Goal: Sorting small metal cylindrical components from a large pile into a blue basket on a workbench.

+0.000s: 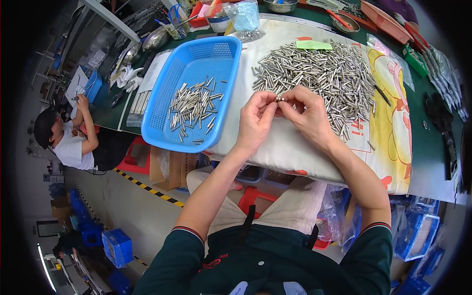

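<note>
Over the near edge of a large pile of short metal pins (314,69), my two hands meet fingertip to fingertip. My left hand (256,120) is closed in a pinch on one or more small metal pins (280,99), whose shiny ends show between the fingers. My right hand (310,115) pinches at the same spot, thumb against curled fingers. How many pins they hold, and which hand grips which, is partly hidden by the fingers. To the left stands a blue plastic basket (232,73) with a smaller heap of similar pins (194,105) in it.
A printed cloth (275,152) covers the table under the pile. On the pile lies a green paper slip (313,45); a dark pen-like tool (382,95) rests at its right. Behind are a plastic bag (246,17) and metal bowls (345,22). A co-worker (73,142) sits far left.
</note>
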Demonstrator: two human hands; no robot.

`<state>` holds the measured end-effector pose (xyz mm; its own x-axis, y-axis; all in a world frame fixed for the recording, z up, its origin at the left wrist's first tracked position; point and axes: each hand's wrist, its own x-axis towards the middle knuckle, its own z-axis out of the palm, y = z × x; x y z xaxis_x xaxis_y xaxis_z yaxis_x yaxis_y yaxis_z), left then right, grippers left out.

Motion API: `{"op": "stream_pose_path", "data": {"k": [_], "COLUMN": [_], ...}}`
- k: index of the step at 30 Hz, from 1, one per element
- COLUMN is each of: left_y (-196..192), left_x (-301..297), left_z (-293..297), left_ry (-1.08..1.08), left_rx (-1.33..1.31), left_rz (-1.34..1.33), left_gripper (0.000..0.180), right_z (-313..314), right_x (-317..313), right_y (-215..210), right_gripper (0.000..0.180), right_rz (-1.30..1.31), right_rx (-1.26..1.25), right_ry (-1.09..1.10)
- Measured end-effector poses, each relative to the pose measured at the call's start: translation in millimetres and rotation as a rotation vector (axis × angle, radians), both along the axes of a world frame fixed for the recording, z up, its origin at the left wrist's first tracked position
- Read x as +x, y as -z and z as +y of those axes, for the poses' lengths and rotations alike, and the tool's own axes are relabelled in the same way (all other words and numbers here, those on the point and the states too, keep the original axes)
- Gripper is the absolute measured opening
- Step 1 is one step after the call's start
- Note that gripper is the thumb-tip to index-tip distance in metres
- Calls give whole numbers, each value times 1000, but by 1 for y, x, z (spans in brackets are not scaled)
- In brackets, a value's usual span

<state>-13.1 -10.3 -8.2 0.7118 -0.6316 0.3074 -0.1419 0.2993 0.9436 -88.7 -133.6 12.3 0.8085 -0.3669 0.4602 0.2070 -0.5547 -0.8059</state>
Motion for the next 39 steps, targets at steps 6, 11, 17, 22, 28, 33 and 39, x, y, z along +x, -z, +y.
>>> {"op": "stream_pose_path", "data": {"k": [6,11,17,22,28,33,39], "left_y": [1,-2,-2,-6,-5,-5,-4], "left_x": [4,1,1,0,1,0,1], "left_z": [3,4,4,4,6,5,6], "left_ry": [60,55,44,23,-8,32,92], "left_rx": [19,25,44,30,37,65,123], "left_rz": [56,66,88,174,143,177,168], "left_gripper": [16,15,15,15,15,21,34], "right_z": [-1,-1,0,-6,-3,-6,-10], "right_x": [0,0,-1,-1,-5,-2,-2], "right_y": [2,2,-1,-2,-13,-9,-9], "right_gripper": [11,12,12,12,14,17,16], "right_rz": [17,89,106,32,288,162,138], "right_rx": [102,252,246,124,439,144,178], "right_ry": [-6,-11,-24,-36,-93,-44,-151]}}
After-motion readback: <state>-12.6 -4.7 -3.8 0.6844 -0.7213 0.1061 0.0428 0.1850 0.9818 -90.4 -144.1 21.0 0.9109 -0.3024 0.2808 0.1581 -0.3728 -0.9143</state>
